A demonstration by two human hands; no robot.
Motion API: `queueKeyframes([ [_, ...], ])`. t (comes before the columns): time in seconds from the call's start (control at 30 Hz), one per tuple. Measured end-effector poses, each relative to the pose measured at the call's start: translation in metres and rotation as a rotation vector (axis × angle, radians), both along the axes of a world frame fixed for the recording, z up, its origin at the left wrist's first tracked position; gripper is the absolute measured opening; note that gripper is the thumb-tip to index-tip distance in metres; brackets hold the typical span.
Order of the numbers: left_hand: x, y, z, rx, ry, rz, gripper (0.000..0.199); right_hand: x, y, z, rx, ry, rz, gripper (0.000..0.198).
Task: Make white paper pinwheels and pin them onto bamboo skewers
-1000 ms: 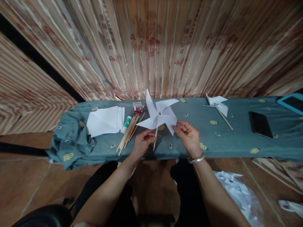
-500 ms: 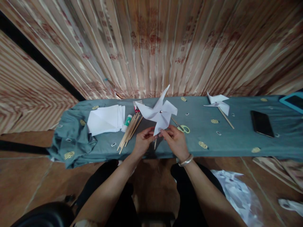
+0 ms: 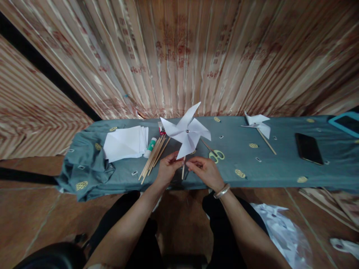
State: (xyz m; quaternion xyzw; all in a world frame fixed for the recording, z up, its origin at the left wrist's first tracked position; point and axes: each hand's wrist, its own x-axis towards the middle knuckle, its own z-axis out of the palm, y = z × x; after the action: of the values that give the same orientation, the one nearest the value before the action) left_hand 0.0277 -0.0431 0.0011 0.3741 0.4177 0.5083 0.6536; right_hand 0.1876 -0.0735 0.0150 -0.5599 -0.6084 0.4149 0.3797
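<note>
A white paper pinwheel [image 3: 187, 139] with a shiny round pin at its centre faces me above the bench's front half. Its wooden stick [image 3: 183, 172] runs down below the blades. My left hand [image 3: 168, 168] is closed on this stick just under the lowest blade. Close to the stick's other side is my right hand [image 3: 206, 171], its thumb and fingers drawn together with nothing visible in them. Behind that hand lie scissors with pale green handles [image 3: 217, 156]. Left of the pinwheel are several loose wooden sticks [image 3: 153, 158] and a green-and-white glue stick [image 3: 150, 147].
A stack of white paper [image 3: 125, 144] lies on the cloth-covered bench [image 3: 174, 181] at left. A small red-and-white box [image 3: 162, 129] sits behind the sticks. Rightward are another pinwheel [image 3: 259, 123], a black phone [image 3: 309, 148] and a blue-edged device [image 3: 343, 123]. A plastic bag [image 3: 283, 228] is on the floor.
My right hand has let go of the lowest blade and moved slightly down beside the stick. The pinwheel has turned a little and shows more squarely; my left hand keeps its hold.
</note>
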Motion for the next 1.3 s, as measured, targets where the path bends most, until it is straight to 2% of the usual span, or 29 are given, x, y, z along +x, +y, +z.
queueKeyframes([
  [0.2, -0.002, 0.003, 0.007, -0.032, -0.02, 0.058, 0.04, -0.006, -0.003, 0.001, -0.08, -0.167, 0.205, 0.024],
  [0.5, 0.0, 0.005, 0.0, -0.061, -0.029, 0.028, 0.04, -0.021, 0.0, -0.003, -0.126, -0.233, 0.187, 0.018],
  [0.77, -0.002, 0.006, -0.006, -0.068, 0.022, -0.008, 0.03, -0.022, 0.003, 0.0, -0.056, -0.324, 0.164, 0.021],
  [0.93, -0.008, 0.008, -0.009, -0.07, 0.077, 0.018, 0.027, -0.009, 0.01, -0.005, -0.061, -0.23, 0.185, 0.02],
  [1.03, -0.011, 0.011, -0.01, -0.076, 0.074, 0.036, 0.03, 0.014, 0.019, -0.007, -0.043, -0.124, 0.051, 0.03],
  [1.1, -0.014, 0.011, -0.012, -0.086, 0.075, 0.042, 0.032, 0.031, 0.026, -0.006, 0.004, -0.053, -0.12, 0.036],
  [1.17, -0.016, 0.012, -0.013, -0.095, 0.085, 0.033, 0.033, 0.043, 0.033, -0.006, 0.062, 0.027, -0.338, 0.036],
  [1.23, -0.017, 0.011, -0.014, -0.102, 0.103, 0.017, 0.034, 0.048, 0.038, -0.005, 0.142, 0.085, -0.493, 0.035],
  [1.3, -0.018, 0.011, -0.015, -0.103, 0.117, -0.006, 0.036, 0.048, 0.042, -0.004, 0.214, 0.108, -0.546, 0.036],
])
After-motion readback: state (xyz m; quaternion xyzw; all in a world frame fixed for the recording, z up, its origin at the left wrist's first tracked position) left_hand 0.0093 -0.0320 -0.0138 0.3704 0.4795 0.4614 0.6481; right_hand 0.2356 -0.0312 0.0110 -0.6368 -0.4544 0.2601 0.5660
